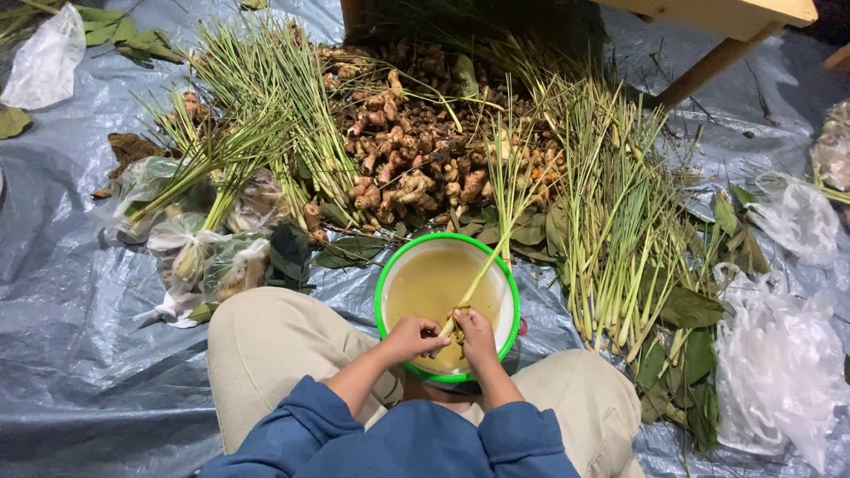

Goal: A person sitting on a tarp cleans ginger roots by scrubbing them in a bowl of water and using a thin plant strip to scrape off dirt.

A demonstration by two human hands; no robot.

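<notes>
Here, both hands meet over a white bucket with a green rim that sits between the person's knees at the centre of the view. The bucket holds cloudy, yellowish-brown water. The left hand and the right hand are close together, both closed on the thick lower end of one lemongrass stalk; the stalk's base sits above the water at the bucket's 6 o'clock edge, and its green top slants out toward 1 o'clock, past the rim.

From the bucket, at 12 o'clock lies a heap of brown ginger-like roots with some orange ones at its right edge. At 2 to 3 o'clock a loose spread of lemongrass lies with its pale ends toward the person, with broad dark leaves among it. At 10 to 11 o'clock another lemongrass pile fans out.

At 9 o'clock several clear plastic bags are knotted shut; stalks stick out of some, and what else they hold cannot be made out. At 3 to 4 o'clock crumpled clear bags lie loose. Everything rests on a blue-grey tarpaulin. A wooden leg crosses the far 1 o'clock corner.
</notes>
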